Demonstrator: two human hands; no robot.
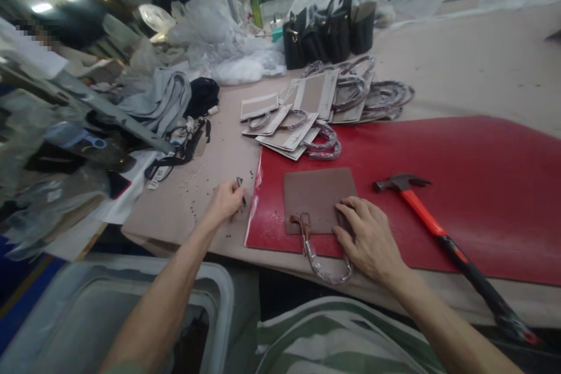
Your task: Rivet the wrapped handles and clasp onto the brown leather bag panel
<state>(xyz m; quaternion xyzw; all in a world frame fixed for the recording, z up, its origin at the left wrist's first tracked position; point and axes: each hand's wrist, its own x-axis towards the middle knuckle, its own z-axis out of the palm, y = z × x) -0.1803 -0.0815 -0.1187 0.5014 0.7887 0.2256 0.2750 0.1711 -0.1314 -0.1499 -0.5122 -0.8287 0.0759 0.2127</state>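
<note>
Fingers of the right hand lie spread, pressing the brown panel with its wrapped handle onto the red mat, while the left hand pinches a small dark metal piece, apparently fetching hardware; hammer lies untouched beside.

Both forearms are bare and reach forward from the lower edge of the view, spreading slightly apart. The left arm runs up from the lower left, nearly straight, wrist level. The left hand is curled loosely, knuckles up, thumb and fingertips pinched together on something small and dark. The right arm comes in from the lower right, its wrist bent a little inward. The right hand lies palm down, fingers spread and pressed flat, pointing towards the left hand.
</note>
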